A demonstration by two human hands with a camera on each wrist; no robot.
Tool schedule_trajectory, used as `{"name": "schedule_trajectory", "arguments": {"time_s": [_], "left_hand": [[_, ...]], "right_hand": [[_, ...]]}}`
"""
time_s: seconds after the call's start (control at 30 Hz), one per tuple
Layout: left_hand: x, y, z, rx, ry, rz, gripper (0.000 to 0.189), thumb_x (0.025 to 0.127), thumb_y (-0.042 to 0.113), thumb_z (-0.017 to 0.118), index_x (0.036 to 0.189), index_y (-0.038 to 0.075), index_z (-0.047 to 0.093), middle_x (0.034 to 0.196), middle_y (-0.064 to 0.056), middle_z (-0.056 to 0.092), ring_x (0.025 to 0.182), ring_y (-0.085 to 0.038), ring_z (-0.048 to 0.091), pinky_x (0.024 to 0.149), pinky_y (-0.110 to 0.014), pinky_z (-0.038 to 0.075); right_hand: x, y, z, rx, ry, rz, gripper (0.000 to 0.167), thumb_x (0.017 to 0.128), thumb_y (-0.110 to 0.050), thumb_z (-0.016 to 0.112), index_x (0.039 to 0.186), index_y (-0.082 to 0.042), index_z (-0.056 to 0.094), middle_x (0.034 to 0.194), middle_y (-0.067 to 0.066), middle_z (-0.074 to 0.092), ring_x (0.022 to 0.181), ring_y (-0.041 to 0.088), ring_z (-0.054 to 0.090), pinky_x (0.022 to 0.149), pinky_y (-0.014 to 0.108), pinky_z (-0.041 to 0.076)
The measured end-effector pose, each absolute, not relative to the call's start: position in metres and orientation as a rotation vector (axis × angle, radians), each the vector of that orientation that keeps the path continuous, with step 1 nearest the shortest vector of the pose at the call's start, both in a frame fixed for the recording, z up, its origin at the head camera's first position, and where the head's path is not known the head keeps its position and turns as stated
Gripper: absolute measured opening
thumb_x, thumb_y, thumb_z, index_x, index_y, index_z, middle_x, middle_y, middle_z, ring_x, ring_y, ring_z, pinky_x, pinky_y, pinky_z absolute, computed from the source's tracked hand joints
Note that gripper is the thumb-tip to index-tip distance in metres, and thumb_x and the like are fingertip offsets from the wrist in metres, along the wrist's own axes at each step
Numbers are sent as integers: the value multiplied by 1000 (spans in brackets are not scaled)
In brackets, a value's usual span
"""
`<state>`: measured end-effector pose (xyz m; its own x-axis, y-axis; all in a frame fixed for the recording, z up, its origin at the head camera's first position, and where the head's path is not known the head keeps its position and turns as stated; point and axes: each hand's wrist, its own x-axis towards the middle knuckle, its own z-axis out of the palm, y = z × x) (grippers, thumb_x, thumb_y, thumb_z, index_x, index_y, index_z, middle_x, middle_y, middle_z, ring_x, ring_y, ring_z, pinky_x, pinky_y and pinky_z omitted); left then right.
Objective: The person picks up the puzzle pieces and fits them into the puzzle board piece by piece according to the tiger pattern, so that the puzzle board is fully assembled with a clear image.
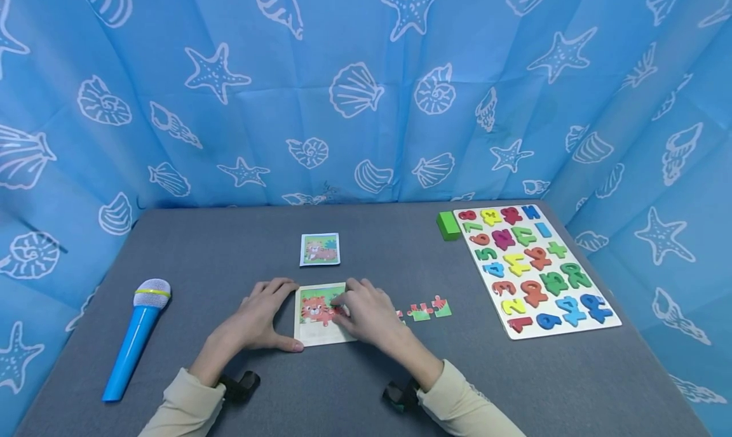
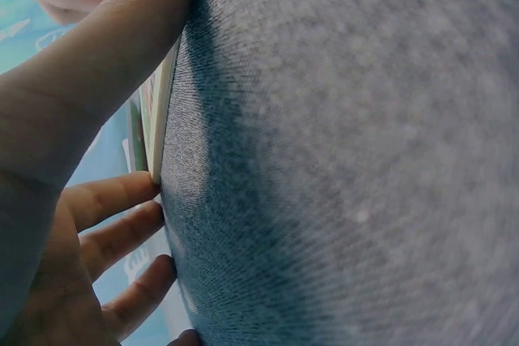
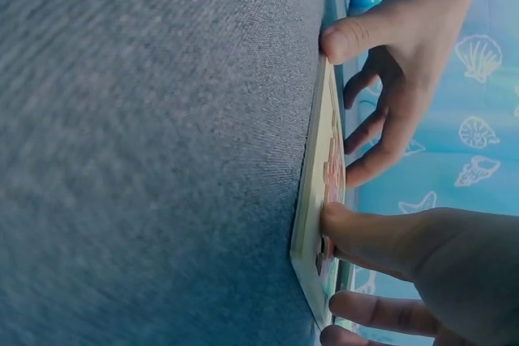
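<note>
Lying just below the frame's centre, the puzzle board (image 1: 314,335) looks light, stiff and easily nudged, best held by its edges; the left hand (image 1: 255,316) braces it, fingers extended, while the right hand (image 1: 366,311) appears to pinch a piece (image 1: 340,310).

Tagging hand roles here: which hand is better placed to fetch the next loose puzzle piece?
Likely the right hand: it is over the puzzle board, nearer the loose pieces lying to the right. The left hand touches the board's left side and seems better suited to steadying.
</note>
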<state>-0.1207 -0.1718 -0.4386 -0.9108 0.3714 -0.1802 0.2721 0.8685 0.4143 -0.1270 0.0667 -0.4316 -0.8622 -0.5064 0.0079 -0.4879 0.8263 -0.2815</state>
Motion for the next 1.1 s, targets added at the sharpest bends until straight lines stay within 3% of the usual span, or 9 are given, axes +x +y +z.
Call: {"name": "schedule_trajectory", "arguments": {"time_s": [0.2,0.4,0.67,1.1], "left_hand": [[-121,-171,-438,479,2784,562,110,62,62,92,148,9,48,152,-17,47,136,-46,43,100,-71,41],[-121,-172,-438,495,2782,573,110,63,62,92,149,8,48,152,-18,47,135,-46,43,100,-71,41],[-121,-172,-439,483,2780,572,110,62,62,92,149,9,48,152,-17,47,136,-46,42,100,-71,41],[-121,-172,-439,483,2780,557,111,62,63,91,149,10,48,152,-16,47,135,-45,42,100,-70,41]], "right_hand": [[-127,66,-433,-814,2940,-441,20,92,-33,78,108,-22,81,95,1,63,80,14,48,61,25,35],[-127,69,-432,-790,2945,-465,24,91,-32,79,113,-22,80,97,1,64,81,14,50,60,25,36],[-129,71,-432,-847,2929,-504,14,93,-22,76,106,-19,82,94,2,71,74,13,52,56,23,35],[-129,91,-424,-801,2904,-592,24,89,-23,80,113,-16,79,93,5,65,75,15,44,57,26,32]]}}
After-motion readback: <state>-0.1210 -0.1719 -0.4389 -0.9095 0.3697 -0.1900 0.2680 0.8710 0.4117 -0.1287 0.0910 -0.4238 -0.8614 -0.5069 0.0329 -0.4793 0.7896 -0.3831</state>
